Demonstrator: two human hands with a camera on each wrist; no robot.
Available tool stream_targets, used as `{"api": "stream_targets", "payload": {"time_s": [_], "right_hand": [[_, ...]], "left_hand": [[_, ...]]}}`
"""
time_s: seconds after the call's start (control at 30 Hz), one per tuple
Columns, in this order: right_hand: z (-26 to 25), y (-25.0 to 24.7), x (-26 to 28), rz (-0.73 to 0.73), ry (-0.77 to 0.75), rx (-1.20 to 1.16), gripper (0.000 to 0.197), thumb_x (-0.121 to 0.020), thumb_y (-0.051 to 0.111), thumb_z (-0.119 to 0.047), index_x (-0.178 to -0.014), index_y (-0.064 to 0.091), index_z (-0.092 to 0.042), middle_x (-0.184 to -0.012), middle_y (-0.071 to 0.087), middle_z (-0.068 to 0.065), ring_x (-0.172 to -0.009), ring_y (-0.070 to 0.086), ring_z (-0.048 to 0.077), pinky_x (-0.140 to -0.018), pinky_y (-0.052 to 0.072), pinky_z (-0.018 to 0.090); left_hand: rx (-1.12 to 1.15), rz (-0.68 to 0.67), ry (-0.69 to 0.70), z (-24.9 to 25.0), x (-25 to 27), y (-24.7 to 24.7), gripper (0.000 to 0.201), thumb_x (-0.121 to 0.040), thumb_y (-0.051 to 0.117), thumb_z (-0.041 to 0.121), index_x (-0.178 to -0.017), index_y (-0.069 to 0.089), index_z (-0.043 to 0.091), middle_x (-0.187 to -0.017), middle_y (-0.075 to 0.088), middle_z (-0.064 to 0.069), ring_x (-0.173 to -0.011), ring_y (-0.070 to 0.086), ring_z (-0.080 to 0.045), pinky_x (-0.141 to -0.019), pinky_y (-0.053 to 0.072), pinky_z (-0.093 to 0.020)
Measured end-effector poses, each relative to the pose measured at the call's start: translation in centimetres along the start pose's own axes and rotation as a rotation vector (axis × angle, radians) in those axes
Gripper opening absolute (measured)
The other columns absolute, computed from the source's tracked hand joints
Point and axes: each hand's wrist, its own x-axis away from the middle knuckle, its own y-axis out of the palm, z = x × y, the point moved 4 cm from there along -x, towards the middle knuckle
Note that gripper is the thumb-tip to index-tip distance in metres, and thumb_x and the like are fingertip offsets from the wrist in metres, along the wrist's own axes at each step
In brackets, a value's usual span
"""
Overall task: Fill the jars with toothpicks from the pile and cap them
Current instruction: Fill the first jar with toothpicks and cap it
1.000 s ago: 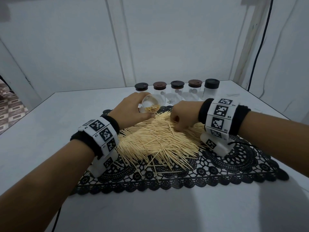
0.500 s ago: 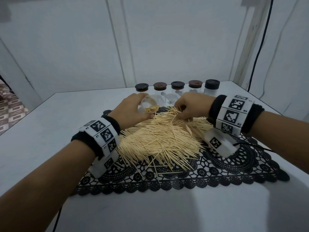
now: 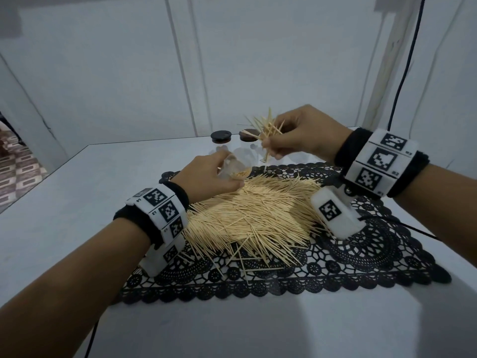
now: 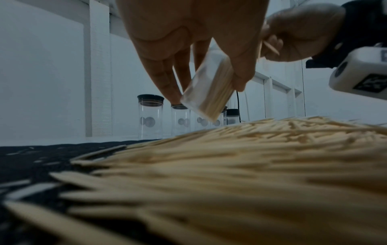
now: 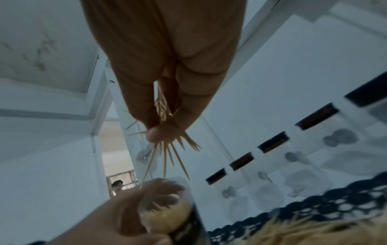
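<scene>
Toothpicks (image 3: 258,218) lie in a wide pile on the black lace mat (image 3: 361,257), toward the near edge of the tabletop (image 3: 64,215). Behind the pile, the left hand (image 3: 206,177) grips a tilted open jar (image 3: 236,167), already partly filled. The right hand (image 3: 296,135) pinches a splayed bunch (image 3: 267,130) above it. The filling step is in hand; next, the bunch probably needs aligning with the mouth. Capped jars (image 3: 220,142) line the far edge, leaving little room there.
</scene>
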Motion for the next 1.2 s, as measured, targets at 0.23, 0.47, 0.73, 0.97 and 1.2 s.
{"api": "stream_targets", "payload": {"time_s": [0.23, 0.47, 0.73, 0.97, 1.2], "right_hand": [[-1.1, 2.6, -0.7, -0.003, -0.061, -0.037, 0.002, -0.082, 0.065, 0.0, -0.081, 0.063, 0.0, -0.065, 0.062, 0.011, -0.052, 0.062, 0.008, -0.062, 0.056, 0.019], [0.2, 4.5, -0.8, -0.032, -0.098, 0.165, 0.022, -0.082, 0.066, -0.003, -0.068, 0.06, -0.02, -0.062, 0.063, -0.001, -0.05, 0.062, 0.003, -0.055, 0.054, 0.017], [1.3, 4.8, -1.2, -0.03, -0.05, 0.38, 0.016, -0.082, 0.068, -0.015, -0.081, 0.068, 0.001, -0.057, 0.058, -0.002, -0.042, 0.049, -0.003, -0.045, 0.035, 0.008], [1.0, 5.1, -0.7, 0.008, -0.135, 0.616, 0.022, -0.083, 0.066, -0.03, -0.096, 0.073, -0.014, -0.097, 0.057, 0.006, -0.085, 0.052, 0.016, -0.078, 0.045, 0.034], [1.1, 4.2, -0.6, 0.016, -0.125, 0.515, 0.022, -0.079, 0.072, -0.028, -0.097, 0.069, -0.016, -0.059, 0.046, -0.01, -0.052, 0.044, 0.002, -0.053, 0.033, 0.012]], "left_hand": [[-0.018, -0.03, 0.014, 0.6, 0.3, 0.1, 0.061, -0.076, 0.071, 0.046, -0.125, 0.05, 0.019, -0.103, 0.062, -0.003, -0.091, 0.058, -0.017, -0.082, 0.047, -0.03], [0.014, -0.025, 0.039, 0.7, 0.3, 0.0, 0.053, -0.075, 0.072, 0.046, -0.12, 0.055, 0.025, -0.097, 0.063, 0.005, -0.088, 0.059, -0.011, -0.077, 0.046, -0.018], [0.008, -0.03, 0.06, 0.6, 0.1, 0.2, 0.036, -0.078, 0.07, 0.043, -0.108, 0.058, 0.027, -0.091, 0.062, 0.007, -0.083, 0.057, -0.009, -0.067, 0.041, -0.013], [0.074, -0.034, 0.104, 0.8, 0.2, 0.3, 0.024, -0.076, 0.074, 0.04, -0.093, 0.057, 0.036, -0.089, 0.063, 0.012, -0.083, 0.058, -0.006, -0.069, 0.04, -0.008], [0.019, -0.033, 0.063, 0.6, 0.2, 0.1, 0.041, -0.077, 0.069, 0.046, -0.11, 0.055, 0.025, -0.08, 0.057, 0.01, -0.074, 0.053, -0.003, -0.061, 0.037, -0.013]]}}
